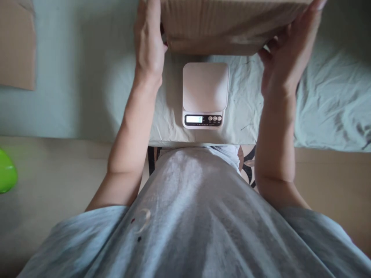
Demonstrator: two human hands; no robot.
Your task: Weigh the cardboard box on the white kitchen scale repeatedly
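**A cardboard box (214, 29) held between two hands, just past 12 o'clock**

The box is at the top of the view, beyond the far edge of a white scale (205, 87). The left hand (149, 50), at 11 o'clock, is clamped on one end; the right hand (286, 58), at 2 o'clock, is clamped on the other, its thumb up near the top corner. To handle the box well, I would press evenly from both ends, with the fingers low on the corners for support, and move both forearms together so that neither end dips. A slow, level carry seems best, with the near lower edge clear of the scale's plate, since a knock could shift it.

The scale lies at 1 o'clock on a pale green cloth (95, 96), its lit display (194, 119) towards the person. A digit shows at the display's right end, perhaps a zero, but it is too small to be sure.

The frame cuts off the box's upper part, so its top and contents are hidden. Most of the left fingers are out of sight, and whether the box touches the cloth cannot be told. At 10 o'clock a piece of cardboard (17, 46) is cropped; between 8 and 9, so is a bright green object (7, 172), its kind unclear.
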